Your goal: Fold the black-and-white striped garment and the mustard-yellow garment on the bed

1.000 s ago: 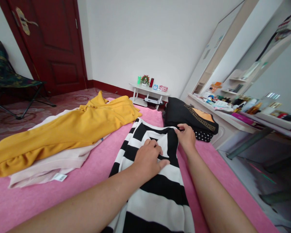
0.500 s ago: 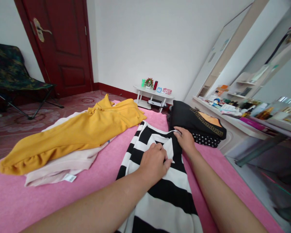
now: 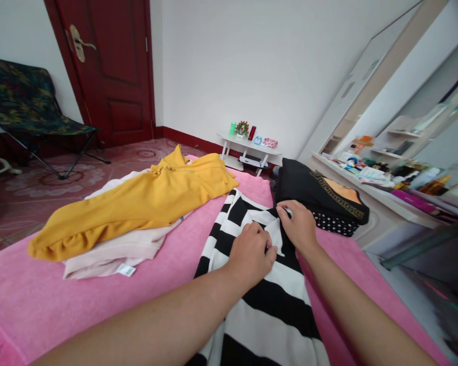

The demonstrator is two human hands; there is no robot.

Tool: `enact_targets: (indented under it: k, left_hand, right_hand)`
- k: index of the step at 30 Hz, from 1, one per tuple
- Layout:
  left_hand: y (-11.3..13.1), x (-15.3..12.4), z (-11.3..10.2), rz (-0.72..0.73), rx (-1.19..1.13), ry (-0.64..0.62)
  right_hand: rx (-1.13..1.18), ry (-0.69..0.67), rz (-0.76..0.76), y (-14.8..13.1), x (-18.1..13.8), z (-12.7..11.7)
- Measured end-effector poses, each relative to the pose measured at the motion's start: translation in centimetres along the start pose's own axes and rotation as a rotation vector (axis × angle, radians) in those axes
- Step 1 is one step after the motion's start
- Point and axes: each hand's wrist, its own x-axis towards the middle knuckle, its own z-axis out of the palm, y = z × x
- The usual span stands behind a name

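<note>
A black-and-white striped shirt (image 3: 269, 297) lies lengthwise on the pink bedspread (image 3: 110, 310), its collar at the far end. My left hand (image 3: 253, 252) rests on the shirt's front just below the collar, fingers curled into the cloth; the fingertips are partly hidden. At the right side of the neckline, my right hand (image 3: 298, 224) has its fingers and thumb closed on the fabric. To the left, a yellow garment (image 3: 137, 198) is spread over a pale pink garment (image 3: 114, 252) with a white tag.
Folded black clothing (image 3: 301, 183) with a gold-patterned band lies beyond my right hand, on top of polka-dot cloth (image 3: 336, 223). A cluttered dressing table (image 3: 381, 190) runs along the right. A low white stand (image 3: 248, 144) is by the wall, and a folding chair (image 3: 26, 107) stands left.
The view has turned slightly left, so everything sits further right. My right hand's fingers have shifted a little at the neckline. My left hand stays on the shirt.
</note>
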Motion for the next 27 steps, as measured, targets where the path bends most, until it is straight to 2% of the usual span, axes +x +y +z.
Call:
enact_targets:
  k: [2, 5, 8, 11, 15, 20, 23, 27]
  left_hand:
    - [-0.1, 0.1, 0.1, -0.016, -0.009, 0.012]
    - [-0.3, 0.3, 0.0, -0.019, -0.026, 0.007]
    - [-0.6, 0.4, -0.1, -0.037, -0.077, 0.0]
    - [-1.1, 0.5, -0.2, -0.016, -0.114, 0.011]
    - [-1.3, 0.5, -0.5, 0.065, -0.072, -0.019]
    - [-0.9, -1.2, -1.6, 0.132, -0.029, -0.146]
    - [-1.1, -3.6, -3.8, 0.196, -0.012, -0.286]
    - [-2.0, -7.8, -8.4, 0.224, -0.046, -0.542]
  right_hand:
    - [0.023, -0.175, -0.022, -0.5, -1.0, 1.1]
    - [-0.014, -0.437, 0.056, -0.4, -1.9, 2.7]
    - [-0.02, -0.499, 0.116, -0.3, -2.2, 3.0]
    - [0.066, -0.51, 0.165, -0.5, -3.2, 1.9]
    - [0.139, -0.533, 0.193, -1.2, -6.4, -0.6]
    - [0.176, -0.534, 0.097, -2.5, -12.6, -5.0]
    - [0.197, -0.55, 0.028, -3.4, -16.6, -8.7]
    - [0.237, -0.537, -0.091, -4.5, -21.4, -13.7]
